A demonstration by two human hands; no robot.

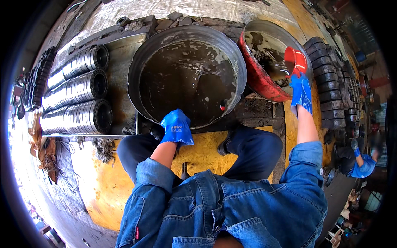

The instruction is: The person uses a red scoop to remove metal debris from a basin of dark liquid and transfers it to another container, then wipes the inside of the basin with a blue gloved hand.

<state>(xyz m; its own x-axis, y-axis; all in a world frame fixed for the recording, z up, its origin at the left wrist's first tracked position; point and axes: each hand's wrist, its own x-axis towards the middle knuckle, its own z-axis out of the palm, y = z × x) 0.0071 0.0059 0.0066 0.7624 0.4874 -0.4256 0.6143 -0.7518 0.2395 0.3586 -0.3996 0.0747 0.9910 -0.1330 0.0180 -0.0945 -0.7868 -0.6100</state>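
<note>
Scoop (298,60) is gripped in the closed right hand (302,90) over the red tub (259,76), right of the basin (135,78); with liquid (178,89) left in both, work seems unfinished. At the basin's near rim the left hand (176,125) is curled, its hold unclear; room is limited by ring stacks (74,91) left, black parts (330,89) far right.

Worn are a blue denim jacket (178,211) with rolled sleeves (154,175), glossy blue gloves (175,125) and navy trousers (260,151).

A grimy dark surface (258,113) carries a wide grey metal basin (190,33) — and a tray (120,68) bearing three rows of shiny rings (74,91).
</note>
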